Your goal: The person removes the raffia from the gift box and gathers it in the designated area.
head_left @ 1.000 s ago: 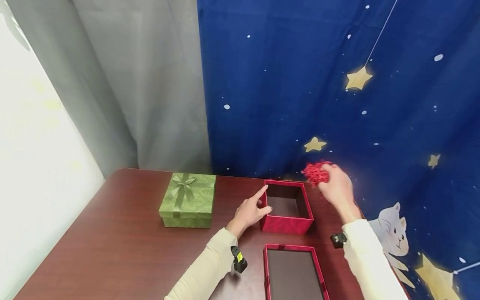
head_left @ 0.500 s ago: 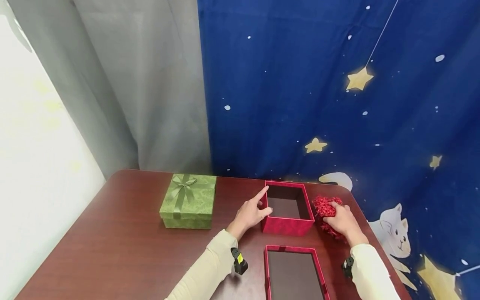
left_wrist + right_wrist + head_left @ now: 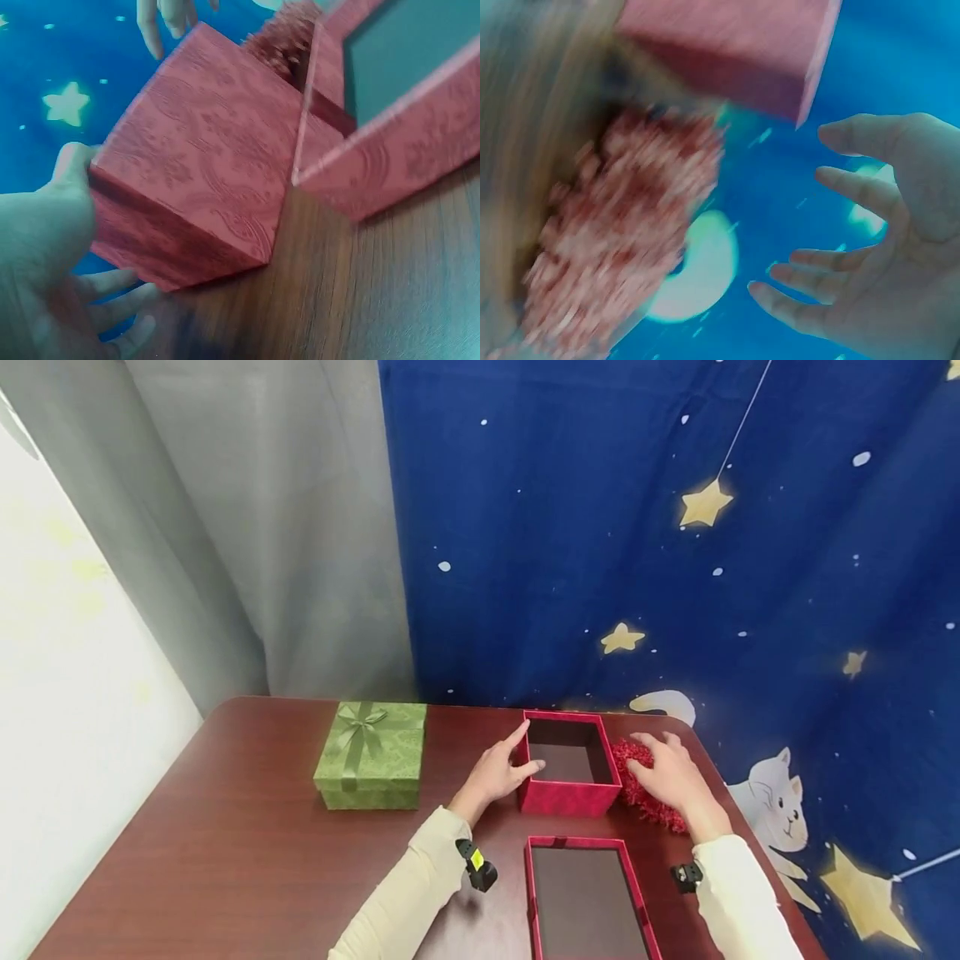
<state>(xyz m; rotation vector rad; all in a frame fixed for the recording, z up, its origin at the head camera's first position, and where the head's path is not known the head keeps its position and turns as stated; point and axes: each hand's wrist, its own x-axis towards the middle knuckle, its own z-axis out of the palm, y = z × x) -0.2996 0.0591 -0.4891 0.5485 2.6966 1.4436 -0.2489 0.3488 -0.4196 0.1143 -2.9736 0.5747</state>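
Observation:
An open-topped red patterned box (image 3: 568,799) stands at the back right of the table, showing a dark inside. My left hand (image 3: 493,774) touches its left wall with fingers extended, thumb by the front corner. The left wrist view has the thumb at the box's (image 3: 202,142) upper edge. Right of the box lies a heap of red crinkled paper shreds (image 3: 662,812), partly hidden by my right hand (image 3: 672,778). That hand hovers with fingers spread and holds nothing. In the right wrist view a gap separates the hand (image 3: 885,247) from the blurred shreds (image 3: 630,232).
A red box lid (image 3: 588,902) lies inside-up in front of the box. On the left stands a closed green gift box (image 3: 371,760) with a bow. A blue starry curtain (image 3: 525,568) hangs behind the brown table (image 3: 225,827).
My right hand lowered the red paper shreds from above the table to the box's right side, then let go and lifted slightly. The left hand stays against the box.

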